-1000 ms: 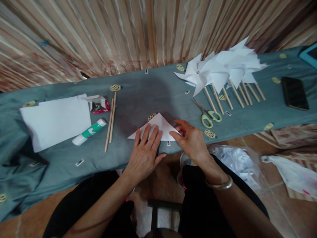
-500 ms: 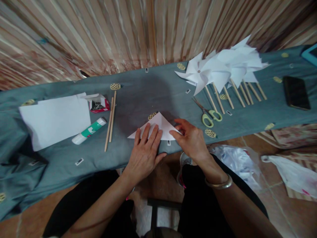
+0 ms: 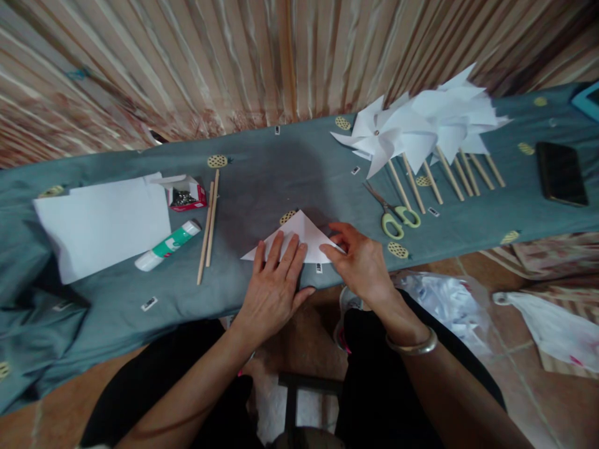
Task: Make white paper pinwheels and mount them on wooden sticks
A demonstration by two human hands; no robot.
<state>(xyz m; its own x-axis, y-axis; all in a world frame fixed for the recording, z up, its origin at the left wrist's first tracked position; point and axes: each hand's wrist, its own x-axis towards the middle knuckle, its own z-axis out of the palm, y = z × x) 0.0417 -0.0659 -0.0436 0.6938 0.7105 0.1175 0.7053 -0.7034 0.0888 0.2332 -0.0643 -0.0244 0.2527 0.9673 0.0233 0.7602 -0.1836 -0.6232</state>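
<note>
A sheet of white paper (image 3: 309, 234), folded into a triangle, lies near the front edge of the cloth-covered table (image 3: 262, 187), its peak pointing away from me. My left hand (image 3: 274, 274) rests flat on it with fingers stretched out over the left half. At the triangle's right corner, my right hand (image 3: 358, 259) pinches the paper between thumb and fingers. A pair of scissors (image 3: 395, 215) with green handles lies to the right of that hand. Two wooden sticks (image 3: 209, 227) lie to the left of the paper.
Farther left are a glue stick (image 3: 169, 245), a small red box of metal pins (image 3: 186, 194) and white paper sheets (image 3: 105, 227). Several paper pinwheels (image 3: 421, 125) on sticks lie back right, near a phone (image 3: 561, 173). Plastic bags (image 3: 447, 305) sit on the floor.
</note>
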